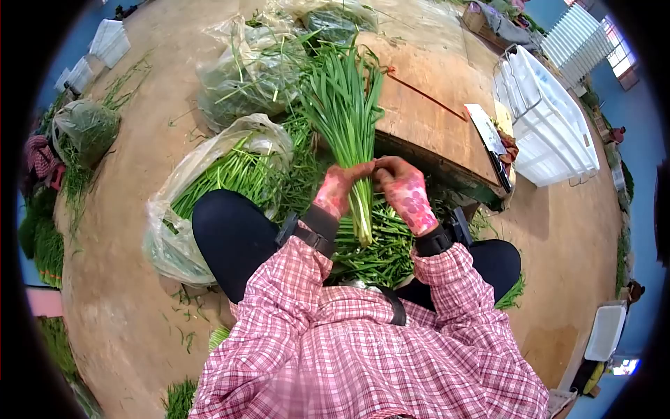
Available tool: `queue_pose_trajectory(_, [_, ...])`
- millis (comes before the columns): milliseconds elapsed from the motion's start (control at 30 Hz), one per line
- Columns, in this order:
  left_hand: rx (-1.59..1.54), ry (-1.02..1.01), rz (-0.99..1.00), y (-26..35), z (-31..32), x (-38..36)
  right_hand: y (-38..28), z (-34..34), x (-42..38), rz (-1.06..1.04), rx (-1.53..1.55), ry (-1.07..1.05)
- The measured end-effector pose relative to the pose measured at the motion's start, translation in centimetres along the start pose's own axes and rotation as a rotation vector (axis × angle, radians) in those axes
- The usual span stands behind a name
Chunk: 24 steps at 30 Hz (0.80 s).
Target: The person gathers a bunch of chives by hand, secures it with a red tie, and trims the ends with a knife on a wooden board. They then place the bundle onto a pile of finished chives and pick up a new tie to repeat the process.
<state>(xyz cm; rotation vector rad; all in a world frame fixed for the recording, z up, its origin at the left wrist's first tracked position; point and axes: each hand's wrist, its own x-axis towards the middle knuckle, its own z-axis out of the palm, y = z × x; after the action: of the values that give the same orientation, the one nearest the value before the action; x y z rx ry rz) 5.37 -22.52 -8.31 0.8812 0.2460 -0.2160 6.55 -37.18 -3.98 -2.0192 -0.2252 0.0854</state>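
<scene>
A bunch of long, flat green leaves with pale stems [342, 112], like garlic chives, stands tilted in front of me with its tips pointing away. My left hand [338, 185], in a pink-patterned glove, is wrapped around the lower stems. On the other side, my right hand [401, 183] is closed with its fingertips pinched against the bunch, close to my left fingers. Whether a thin tie is between those right fingertips is too small to make out. Loose greens [373, 244] lie in a heap between my knees, below the stem ends.
A wooden board [426, 105] stands ahead right, bearing a red rod [429, 94] and a broad knife [492, 143]. White plastic crates [548, 115] stand beyond it. An open plastic bag of greens [216, 188] lies at my left; further filled bags [244, 77] are ahead.
</scene>
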Motion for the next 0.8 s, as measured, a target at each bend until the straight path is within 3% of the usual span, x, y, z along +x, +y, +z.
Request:
queue_pose_trajectory(33, [0.006, -0.009, 0.006, 0.2, 0.1, -0.3, -1.9, -0.6, -0.4, 0.101, 0.063, 0.06])
queue_pose_trajectory(100, [0.001, -0.059, 0.092, -0.6, -0.2, -0.3, 0.0, -0.9, 1.2, 0.061, -0.108, 0.035])
queue_pose_trajectory(167, [0.033, -0.109, 0.138, -1.1, -0.5, -1.3, 0.2, -0.7, 2.3, 0.112, 0.215, -0.28])
queue_pose_trajectory(200, [0.077, -0.126, 0.156, -0.8, -0.3, -1.7, -1.7, -1.0, 2.3, 0.262, 0.313, -0.347])
queue_pose_trajectory(233, [0.121, -0.142, 0.174, -0.4, 0.0, -2.2, -5.7, -2.4, 1.4, 0.274, 0.2, -0.364])
queue_pose_trajectory(267, [0.274, -0.149, 0.265, 0.4, 0.1, -2.3, -5.5, -2.2, 1.7, 0.084, 0.349, -0.359])
queue_pose_trajectory(333, [0.53, -0.157, 0.454, 3.7, 1.8, -2.7, -6.6, -2.3, 3.2, -0.055, 0.528, -0.297])
queue_pose_trajectory(367, [0.449, -0.19, 0.557, 4.5, 1.9, -1.4, -8.5, -3.0, 4.4, -0.003, 0.562, -0.244])
queue_pose_trajectory(400, [0.6, -0.205, 0.713, 6.1, 1.4, 0.8, -9.9, -4.0, 5.4, -0.147, 0.432, -0.186])
queue_pose_trajectory(433, [0.717, -0.214, 0.728, 9.5, 4.4, -0.7, -11.3, -5.1, 6.2, -0.289, 0.299, -0.126])
queue_pose_trajectory(467, [0.987, -0.147, 0.992, 11.3, 4.9, 2.2, -13.2, -6.0, 6.7, -0.391, 0.32, -0.108])
queue_pose_trajectory(533, [1.001, -0.123, 1.002, 15.6, 8.1, 2.6, -16.1, -7.9, 8.6, -0.614, 0.236, -0.032])
queue_pose_trajectory(567, [0.962, -0.23, 1.059, 17.0, 9.2, 3.2, -17.3, -8.9, 9.4, -0.726, 0.129, 0.025])
queue_pose_trajectory(600, [0.889, -0.312, 1.068, 18.1, 10.3, 3.7, -19.2, -9.5, 9.2, -0.702, 0.331, -0.028])
queue_pose_trajectory(633, [0.813, -0.393, 1.073, 19.0, 11.0, 4.5, -20.1, -10.3, 8.9, -0.78, 0.334, -0.07])
queue_pose_trajectory(700, [0.948, -0.365, 1.138, 19.2, 10.7, 7.4, -19.8, -10.6, 10.5, -0.748, 0.462, -0.148])
queue_pose_trajectory(767, [0.922, -0.406, 1.199, 17.9, 10.0, 9.3, -14.6, -10.5, 14.4, -1.108, -0.419, 0.283])
queue_pose_trajectory(800, [0.811, -0.403, 0.992, 16.2, 9.2, 9.5, -12.9, -9.3, 14.9, -0.895, -0.198, 0.157])
